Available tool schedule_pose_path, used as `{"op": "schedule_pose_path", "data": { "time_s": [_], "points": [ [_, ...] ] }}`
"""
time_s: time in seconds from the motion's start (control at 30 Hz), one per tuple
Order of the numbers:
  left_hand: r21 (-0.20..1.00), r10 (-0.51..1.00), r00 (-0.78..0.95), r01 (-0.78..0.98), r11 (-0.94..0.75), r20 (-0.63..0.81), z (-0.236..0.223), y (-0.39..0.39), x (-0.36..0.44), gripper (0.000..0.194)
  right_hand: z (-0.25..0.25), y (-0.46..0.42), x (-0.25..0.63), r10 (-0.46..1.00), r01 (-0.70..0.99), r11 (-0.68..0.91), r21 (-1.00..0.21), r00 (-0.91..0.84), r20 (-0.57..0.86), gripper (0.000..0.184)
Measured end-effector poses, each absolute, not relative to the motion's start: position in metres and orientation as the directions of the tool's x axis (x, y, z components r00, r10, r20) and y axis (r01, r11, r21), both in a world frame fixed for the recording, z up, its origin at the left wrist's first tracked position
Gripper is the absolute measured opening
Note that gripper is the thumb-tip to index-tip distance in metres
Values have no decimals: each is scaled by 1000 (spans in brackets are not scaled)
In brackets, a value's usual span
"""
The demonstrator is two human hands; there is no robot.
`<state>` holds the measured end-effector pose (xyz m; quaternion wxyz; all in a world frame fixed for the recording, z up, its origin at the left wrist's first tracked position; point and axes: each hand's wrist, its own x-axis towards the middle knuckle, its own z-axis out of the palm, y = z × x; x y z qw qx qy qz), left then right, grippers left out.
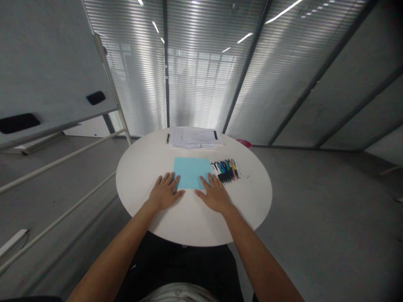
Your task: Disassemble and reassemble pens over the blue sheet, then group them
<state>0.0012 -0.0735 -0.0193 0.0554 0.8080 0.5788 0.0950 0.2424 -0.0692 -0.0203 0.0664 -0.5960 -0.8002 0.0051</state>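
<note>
A light blue sheet of paper (191, 171) lies flat on a round white table (141, 167). My left hand (164, 192) rests palm down on the table, fingers stretched out, fingertips at the sheet's near left corner. My right hand (214, 193) lies flat too, fingers spread, its fingertips on the sheet's near right corner. Neither hand holds anything. Several coloured pens (226, 170) lie side by side just right of the sheet, close to my right fingertips.
A stack of white printed papers (197, 137) sits at the table's far edge with a dark pen (168, 138) to its left. A whiteboard on a stand (47, 84) leans at the left. Glass walls with blinds stand behind; grey floor surrounds the table.
</note>
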Motion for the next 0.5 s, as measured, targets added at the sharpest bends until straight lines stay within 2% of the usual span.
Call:
{"op": "schedule_pose_path", "data": {
  "time_s": [0.37,0.5],
  "points": [
    [238,943,314,913,-332,112,-16,-73,0,74,-23,-67,245,947,947,309,-90,-297,123,80],
    [368,925,275,857,-360,264,-7,-83,-8,55,-25,-65,246,944,945,316,-86,-304,128,80]
  ]
}}
